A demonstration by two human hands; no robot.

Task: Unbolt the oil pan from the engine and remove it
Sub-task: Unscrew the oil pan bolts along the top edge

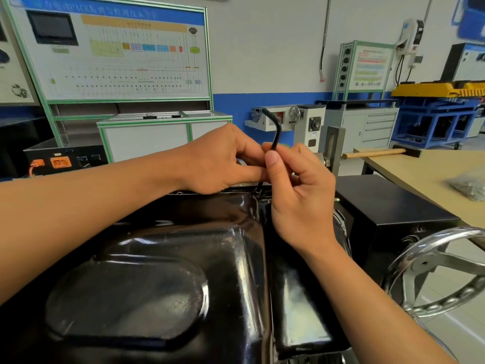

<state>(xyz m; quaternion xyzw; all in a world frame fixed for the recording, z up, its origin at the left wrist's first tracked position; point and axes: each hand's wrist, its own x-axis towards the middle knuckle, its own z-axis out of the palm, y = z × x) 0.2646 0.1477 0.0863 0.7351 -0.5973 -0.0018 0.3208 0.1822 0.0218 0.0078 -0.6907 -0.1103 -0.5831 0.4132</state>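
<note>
The glossy black oil pan [162,271] fills the lower half of the view, bolted face-up on the engine. A black L-shaped hex key [275,130] stands upright over the pan's far right corner, its lower tip down at a bolt [258,189] on the flange. My right hand [299,195] pinches the key's shaft between thumb and fingers. My left hand [223,158] reaches in from the left and its fingertips pinch the same shaft just beside the right thumb. The short arm of the key points up and to the left.
A chrome handwheel [435,269] of the engine stand sits at the lower right. A black box [388,206] and a wooden table [425,169] with a hammer [378,153] and a bag of parts [469,185] lie to the right. Training panels and cabinets stand behind.
</note>
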